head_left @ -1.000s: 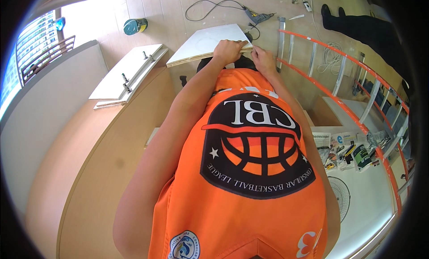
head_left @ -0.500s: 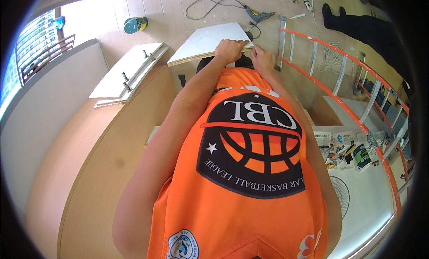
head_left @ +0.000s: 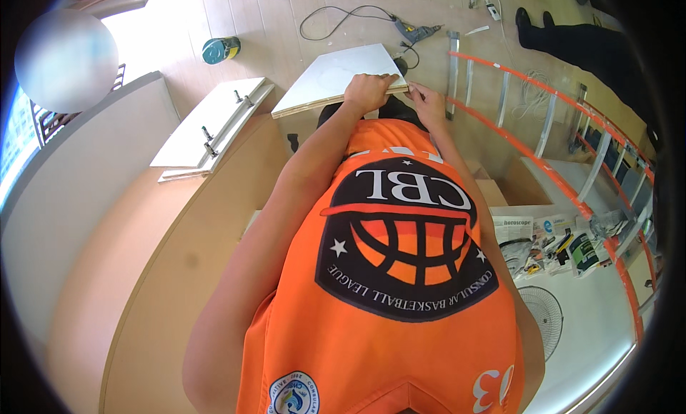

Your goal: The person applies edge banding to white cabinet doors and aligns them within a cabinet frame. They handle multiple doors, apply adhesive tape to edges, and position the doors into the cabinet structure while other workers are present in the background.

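A white board with a bare wooden edge lies in front of me, above my knees. My left hand rests on it near the right corner of its near edge, fingers curled over the surface and gripping it. Close by, at that right corner, my right hand is closed in a pinch. Whatever is between its fingers is too small to make out.
Left of me, white panels with metal hinges lie on a wooden surface. Beyond are a green can and a corded drill. An orange ladder and a person's dark-clothed leg are at right; a fan stands lower right.
My right hand has shifted slightly down and outward at the board's corner, and its fingers have drawn together. My left hand stays on the board. A shoe and a blurred round patch now show at upper left.
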The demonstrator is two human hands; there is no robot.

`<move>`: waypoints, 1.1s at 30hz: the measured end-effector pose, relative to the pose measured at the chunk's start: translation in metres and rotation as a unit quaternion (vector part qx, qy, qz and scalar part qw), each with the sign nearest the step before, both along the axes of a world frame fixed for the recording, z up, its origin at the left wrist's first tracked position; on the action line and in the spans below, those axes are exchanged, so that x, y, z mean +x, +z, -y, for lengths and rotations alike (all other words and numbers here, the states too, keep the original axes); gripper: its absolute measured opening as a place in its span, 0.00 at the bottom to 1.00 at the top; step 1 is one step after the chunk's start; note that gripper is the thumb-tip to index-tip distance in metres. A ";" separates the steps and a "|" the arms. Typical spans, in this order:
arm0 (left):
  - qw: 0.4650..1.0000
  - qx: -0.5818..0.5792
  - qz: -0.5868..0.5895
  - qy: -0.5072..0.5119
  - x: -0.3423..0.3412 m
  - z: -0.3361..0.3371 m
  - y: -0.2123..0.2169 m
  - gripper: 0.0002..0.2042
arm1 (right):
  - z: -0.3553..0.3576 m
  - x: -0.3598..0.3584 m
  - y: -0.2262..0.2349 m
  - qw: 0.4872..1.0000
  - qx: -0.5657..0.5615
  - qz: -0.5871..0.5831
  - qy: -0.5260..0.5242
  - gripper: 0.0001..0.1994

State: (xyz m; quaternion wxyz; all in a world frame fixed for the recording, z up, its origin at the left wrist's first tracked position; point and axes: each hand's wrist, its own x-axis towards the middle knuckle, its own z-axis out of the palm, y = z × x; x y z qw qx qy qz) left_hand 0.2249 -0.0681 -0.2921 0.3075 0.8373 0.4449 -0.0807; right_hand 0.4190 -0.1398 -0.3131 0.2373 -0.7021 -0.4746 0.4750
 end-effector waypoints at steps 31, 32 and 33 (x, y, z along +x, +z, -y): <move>0.999 -0.020 0.047 0.002 -0.002 0.008 -0.008 0.26 | -0.017 -0.040 0.038 0.981 -0.006 0.183 0.064 0.10; 0.998 -0.006 0.069 0.009 -0.001 0.006 -0.009 0.26 | -0.019 -0.038 0.034 0.979 -0.005 0.191 0.065 0.09; 0.999 -0.015 0.045 -0.002 0.000 0.007 -0.009 0.26 | -0.017 -0.037 0.031 0.979 0.005 0.194 0.065 0.10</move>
